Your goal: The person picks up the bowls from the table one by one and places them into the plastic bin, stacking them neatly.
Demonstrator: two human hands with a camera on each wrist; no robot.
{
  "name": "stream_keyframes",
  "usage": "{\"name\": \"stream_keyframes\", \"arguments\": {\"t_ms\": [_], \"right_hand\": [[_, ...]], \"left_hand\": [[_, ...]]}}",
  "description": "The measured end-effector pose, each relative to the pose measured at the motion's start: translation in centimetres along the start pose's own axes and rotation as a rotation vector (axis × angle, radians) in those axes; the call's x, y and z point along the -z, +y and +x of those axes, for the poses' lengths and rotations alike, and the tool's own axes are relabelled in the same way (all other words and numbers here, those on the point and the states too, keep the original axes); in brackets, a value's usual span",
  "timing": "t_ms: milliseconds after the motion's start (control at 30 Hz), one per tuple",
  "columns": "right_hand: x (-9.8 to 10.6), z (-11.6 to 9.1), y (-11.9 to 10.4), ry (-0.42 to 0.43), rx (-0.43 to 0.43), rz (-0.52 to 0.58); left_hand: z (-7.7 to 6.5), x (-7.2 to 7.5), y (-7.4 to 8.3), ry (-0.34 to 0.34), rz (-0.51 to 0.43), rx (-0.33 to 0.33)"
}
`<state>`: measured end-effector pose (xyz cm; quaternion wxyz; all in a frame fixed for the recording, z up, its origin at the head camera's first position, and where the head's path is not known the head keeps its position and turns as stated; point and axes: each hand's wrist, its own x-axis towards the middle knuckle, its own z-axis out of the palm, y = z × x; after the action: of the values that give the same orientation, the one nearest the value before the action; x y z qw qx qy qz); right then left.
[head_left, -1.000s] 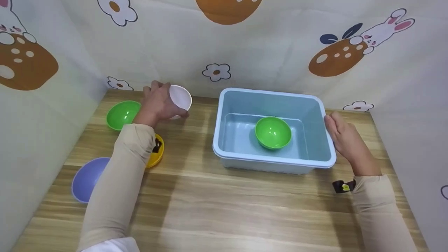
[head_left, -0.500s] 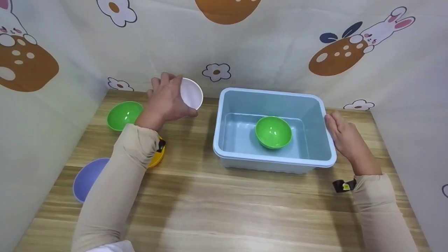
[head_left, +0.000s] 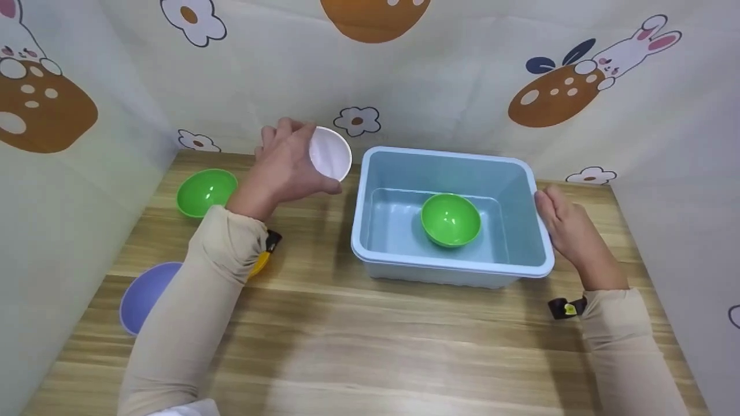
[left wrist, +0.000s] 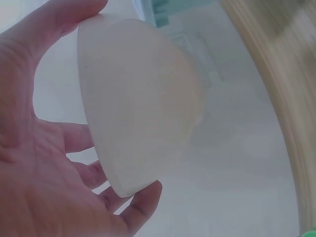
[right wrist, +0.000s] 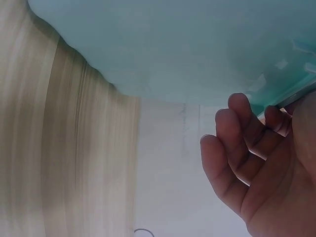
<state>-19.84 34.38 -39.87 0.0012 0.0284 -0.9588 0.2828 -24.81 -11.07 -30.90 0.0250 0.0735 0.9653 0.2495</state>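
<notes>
My left hand (head_left: pixel 283 167) grips a white bowl (head_left: pixel 330 155) by its rim, raised above the table left of a light blue plastic bin (head_left: pixel 457 264). In the left wrist view the bowl (left wrist: pixel 138 98) is tilted on its side, its rim between thumb and fingertips. My right hand (head_left: pixel 569 231) holds the bin's right rim. From the right wrist, the bent fingers (right wrist: pixel 232 143) show under that rim, beside the bin's outer wall (right wrist: pixel 163 44); the thumb is barely visible. Inside the bin a green bowl (head_left: pixel 451 219) stands upright on the floor.
Another green bowl (head_left: pixel 206 193) stands at the table's back left. A purple bowl (head_left: pixel 144 297), partly behind the left sleeve, is nearer the front. Under the left wrist, a yellow item (head_left: pixel 260 264) is mostly hidden. Patterned curtain (head_left: pixel 439 86) encloses the wooden table (head_left: pixel 358 341).
My left hand has lifted the white bowl and carried it right, toward the bin. My right hand, the bin and the green bowl inside have stayed in place.
</notes>
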Motion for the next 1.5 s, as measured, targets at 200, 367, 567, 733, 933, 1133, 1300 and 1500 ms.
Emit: {"name": "stream_keyframes", "arguments": {"t_ms": [200, 367, 567, 733, 933, 1133, 1300, 1500], "right_hand": [[-0.1, 0.0, -0.1, -0.016, -0.001, 0.001], [0.0, 0.1, 0.0, -0.021, -0.005, 0.001], [-0.1, 0.2, 0.2, 0.004, 0.018, 0.002], [-0.1, 0.1, 0.2, 0.038, 0.059, -0.007], [0.0, 0.1, 0.2, 0.019, 0.038, -0.001], [0.1, 0.1, 0.2, 0.002, 0.027, 0.004], [0.0, 0.1, 0.1, 0.010, 0.026, 0.002], [0.0, 0.1, 0.1, 0.018, 0.032, -0.007]], "left_hand": [[-0.6, 0.4, 1.1, -0.011, -0.015, -0.017], [-0.7, 0.5, 2.1, -0.024, -0.026, -0.041], [-0.4, 0.5, 3.1, -0.049, -0.045, -0.052], [-0.3, 0.6, 4.0, -0.048, -0.049, -0.076], [0.0, 0.8, 5.7, -0.044, -0.048, -0.095], [0.1, 1.1, 7.0, -0.057, -0.048, -0.117], [0.2, 1.2, 7.7, -0.050, -0.041, -0.132], [0.4, 0.8, 8.3, -0.056, -0.031, -0.141]]}}
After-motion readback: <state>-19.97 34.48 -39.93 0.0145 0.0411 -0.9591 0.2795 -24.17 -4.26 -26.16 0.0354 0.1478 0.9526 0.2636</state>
